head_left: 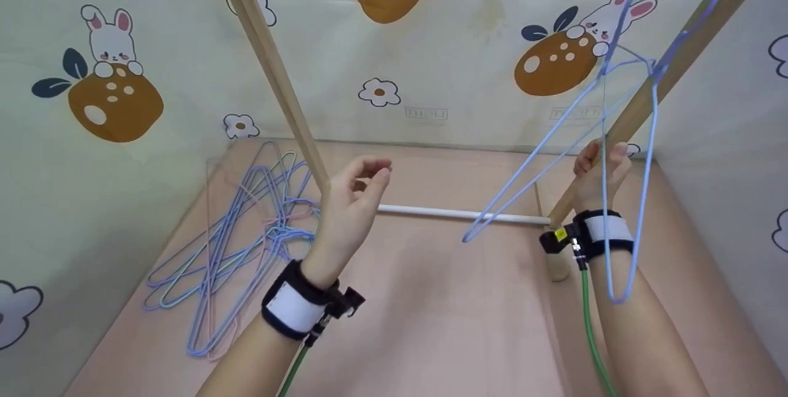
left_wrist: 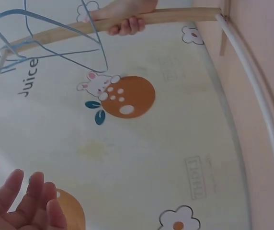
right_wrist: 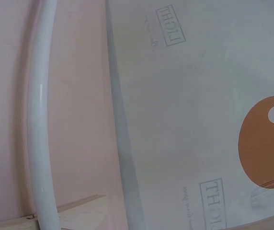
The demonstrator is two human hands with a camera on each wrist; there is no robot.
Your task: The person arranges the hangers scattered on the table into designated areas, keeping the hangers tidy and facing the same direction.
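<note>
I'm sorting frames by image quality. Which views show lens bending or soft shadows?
Left wrist view: the white lower bar and the wooden leg curve from lens distortion. Right wrist view: the same bar bows too. Head view: even light, with a faint shadow under the left hand on the pink floor.

Down in the bottom left corner we've got our left hand point(left_wrist: 19, 208), fingers loose and a bit curled, not holding anything. Up top our right hand point(left_wrist: 122, 17) is wrapped around the wooden leg point(left_wrist: 175, 17) of the rack, fingertips peeking under it. Blue wire hangers point(left_wrist: 51, 45) dangle in the upper left, right by that leg. A white rod point(left_wrist: 264, 105) curves down the right side next to the pink floor point(left_wrist: 271, 43). Behind it all there's the wall point(left_wrist: 142, 158) with a bunny and orange print.
</note>
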